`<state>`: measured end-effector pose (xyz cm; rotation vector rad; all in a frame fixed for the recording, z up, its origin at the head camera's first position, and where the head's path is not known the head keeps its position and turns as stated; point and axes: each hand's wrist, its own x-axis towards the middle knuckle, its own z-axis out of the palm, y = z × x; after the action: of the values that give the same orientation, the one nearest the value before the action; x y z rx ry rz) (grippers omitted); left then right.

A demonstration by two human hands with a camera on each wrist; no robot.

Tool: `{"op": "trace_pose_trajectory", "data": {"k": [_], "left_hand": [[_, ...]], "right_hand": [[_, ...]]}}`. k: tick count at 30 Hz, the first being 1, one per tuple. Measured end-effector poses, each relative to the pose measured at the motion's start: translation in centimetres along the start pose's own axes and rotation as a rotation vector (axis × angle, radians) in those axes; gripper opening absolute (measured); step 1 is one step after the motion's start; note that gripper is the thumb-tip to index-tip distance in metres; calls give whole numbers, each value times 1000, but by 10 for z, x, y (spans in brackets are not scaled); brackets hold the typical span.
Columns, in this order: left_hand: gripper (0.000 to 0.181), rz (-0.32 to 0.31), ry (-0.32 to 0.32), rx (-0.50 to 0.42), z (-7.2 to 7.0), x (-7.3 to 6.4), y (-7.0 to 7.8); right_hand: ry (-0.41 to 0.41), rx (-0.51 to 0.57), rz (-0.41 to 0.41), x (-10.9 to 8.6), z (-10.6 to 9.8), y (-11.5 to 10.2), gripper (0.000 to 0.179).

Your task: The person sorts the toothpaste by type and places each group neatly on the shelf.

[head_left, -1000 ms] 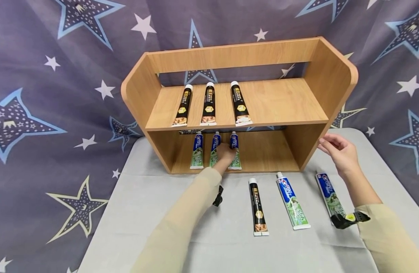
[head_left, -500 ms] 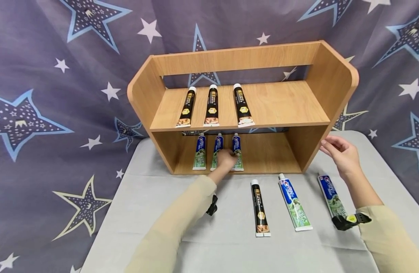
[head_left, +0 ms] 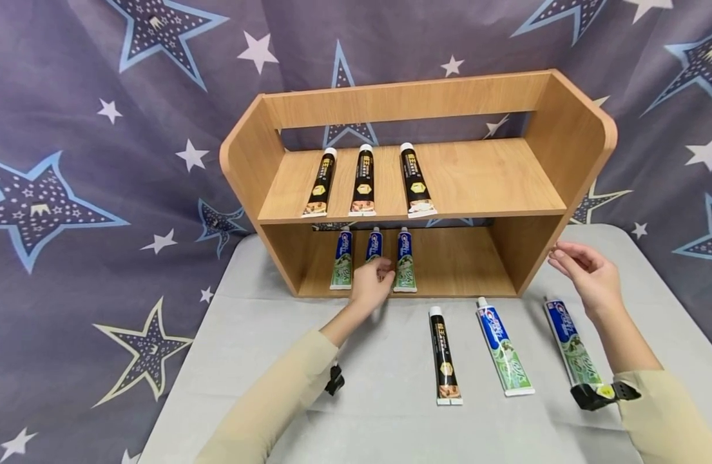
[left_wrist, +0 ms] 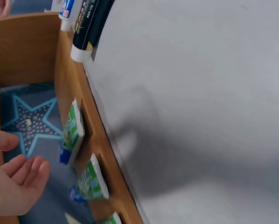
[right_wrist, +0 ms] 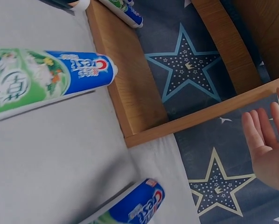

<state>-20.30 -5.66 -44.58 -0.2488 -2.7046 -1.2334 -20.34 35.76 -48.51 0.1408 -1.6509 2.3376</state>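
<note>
My left hand (head_left: 372,283) is at the front of the lower shelf, fingers loosely bent and nothing in them. It covers the lower part of the middle blue-green toothpaste tube (head_left: 375,241). Just right of its fingertips lies another blue-green toothpaste tube (head_left: 404,264); a third blue-green toothpaste tube (head_left: 342,261) lies to its left. In the left wrist view, a gap shows between the left hand (left_wrist: 18,182) and the tubes. My right hand (head_left: 590,274) holds nothing, its fingertips right by the wooden shelf's (head_left: 582,138) right side panel, fingers fairly straight in the right wrist view.
On the upper shelf lie three black toothpaste tubes (head_left: 364,180). In front, on the grey-white table (head_left: 384,412), are a black toothpaste tube (head_left: 445,361) and two blue-green tubes, one nearer the middle (head_left: 506,354) and one near the right arm (head_left: 573,348). A star-patterned curtain (head_left: 176,258) hangs behind.
My left hand has let go of the right-hand tube on the lower shelf and drawn back left and toward me. The right hand stays by the side panel. The head view has shifted slightly.
</note>
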Motion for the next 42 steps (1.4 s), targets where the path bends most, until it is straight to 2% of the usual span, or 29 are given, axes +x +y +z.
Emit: {"op": "trace_pose_trajectory", "data": {"k": [2, 4, 7, 9, 12, 16, 18, 20, 25, 29, 35, 42], "left_hand": [[25, 52, 18, 26, -8, -6, -6], [26, 73, 32, 25, -16, -12, -12], [27, 68, 63, -13, -30, -20, -20], [27, 43, 82, -45, -40, -25, -25], [28, 1, 123, -68, -56, -30, -33], [28, -62, 186, -96, -79, -35, -42], [27, -89, 213, -100, -90, -37, -47], [27, -115, 227, -115, -100, -38, -51], [29, -153, 273, -151, -125, -39, -58], [29, -160, 320, -142, -143, -41, -60], [29, -171, 383, -138, -164, -39, -59], [28, -171, 436, -143, -182, -30, -57]], "right_hand": [[-12, -11, 3, 3, -22, 16, 29], [-4, -14, -1, 3, -39, 32, 33], [-39, -2, 23, -5, -42, 32, 34], [-65, -30, 35, -12, -38, 29, 33], [-113, -62, 42, -25, -20, 18, 31], [-153, -153, 53, -47, 22, -10, 26], [-157, -238, 66, -57, 41, -21, 24], [-166, -393, 89, -67, 58, -33, 24], [-215, -655, 106, -81, 76, -36, 21], [-266, -762, 127, -90, 88, -33, 28], [-360, -815, 152, -106, 103, -18, 31], [-450, -751, 202, -122, 120, 4, 29]]}}
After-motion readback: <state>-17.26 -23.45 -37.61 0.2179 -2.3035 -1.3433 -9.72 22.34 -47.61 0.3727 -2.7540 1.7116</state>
